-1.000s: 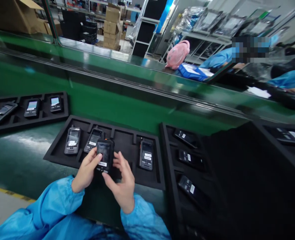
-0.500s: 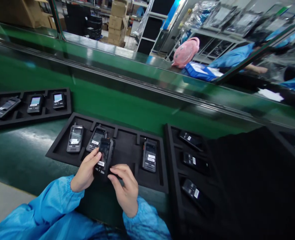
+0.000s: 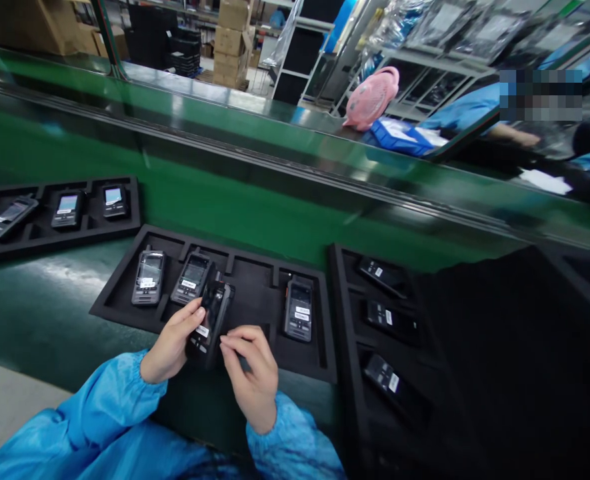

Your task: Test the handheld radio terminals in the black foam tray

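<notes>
My left hand [image 3: 175, 341] is closed round a black handheld radio [image 3: 213, 313] with a screen, a white label and a short antenna stub. The radio is tilted, so its right side edge faces my right hand [image 3: 253, 373]. There the thumb and fingertips are pinched together at that edge; whatever is between them, if anything, is hidden. Below the held radio lies a black foam tray [image 3: 255, 283]. In its compartments rest a left radio [image 3: 149, 277], a second radio [image 3: 191, 277] partly behind the held one, and a right radio [image 3: 299, 310].
Another foam tray [image 3: 35, 239] with several radios stands at the left, some screens lit. A third tray [image 3: 347, 347] with radios is at the right, beside a black sheet [image 3: 505, 347]. Behind a glass panel are a pink fan [image 3: 372, 100], a blue bin [image 3: 399, 137] and a person's blue sleeve [image 3: 467, 110].
The held radio has turned so that more of its side edge shows. My right fingertips have closed into a tighter pinch near that edge. My left hand keeps its hold.
</notes>
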Available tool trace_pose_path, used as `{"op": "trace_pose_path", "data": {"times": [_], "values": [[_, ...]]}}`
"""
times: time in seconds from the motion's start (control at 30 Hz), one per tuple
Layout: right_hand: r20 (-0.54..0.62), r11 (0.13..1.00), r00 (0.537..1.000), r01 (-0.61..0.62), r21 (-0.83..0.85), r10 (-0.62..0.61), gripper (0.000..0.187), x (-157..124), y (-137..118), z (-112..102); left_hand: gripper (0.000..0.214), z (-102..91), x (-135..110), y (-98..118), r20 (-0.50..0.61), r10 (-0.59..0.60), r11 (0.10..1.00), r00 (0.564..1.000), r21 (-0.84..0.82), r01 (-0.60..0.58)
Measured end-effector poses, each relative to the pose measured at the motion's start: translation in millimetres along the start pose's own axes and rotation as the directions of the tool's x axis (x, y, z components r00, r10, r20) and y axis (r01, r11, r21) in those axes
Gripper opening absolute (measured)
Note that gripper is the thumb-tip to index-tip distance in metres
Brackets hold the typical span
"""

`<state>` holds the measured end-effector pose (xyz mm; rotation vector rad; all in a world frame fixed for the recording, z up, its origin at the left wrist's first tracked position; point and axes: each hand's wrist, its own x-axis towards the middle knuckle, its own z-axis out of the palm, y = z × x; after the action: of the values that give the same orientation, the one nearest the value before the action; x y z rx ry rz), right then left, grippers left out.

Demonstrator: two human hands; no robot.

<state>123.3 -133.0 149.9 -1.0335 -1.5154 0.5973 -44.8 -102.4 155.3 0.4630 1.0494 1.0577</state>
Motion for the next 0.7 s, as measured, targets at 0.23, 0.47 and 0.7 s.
{"op": "trace_pose_path", "data": {"times": [0.23,0.47,0.7], "values": [[0.159,0.997,0.985,-0.068,0.035,0.062,0.041,-10,4,-2,0.057,-0.8,1,-2,-0.017,0.074,0.997,0.997,0.022,-0.073],[0.513,0.741,0.772,-0.583,0.334,0.376,0.085,-23,19,12,0.073,-3.0,-1,-5,0.052,0.195,0.972,0.979,0.121,-0.2],[0.609,0.484,0.676,-0.731,0.481,0.415,0.104,-12,2,17,0.092,-8.5,-4,-7,-0.022,0.345,0.903,0.938,0.281,-0.326]]}}
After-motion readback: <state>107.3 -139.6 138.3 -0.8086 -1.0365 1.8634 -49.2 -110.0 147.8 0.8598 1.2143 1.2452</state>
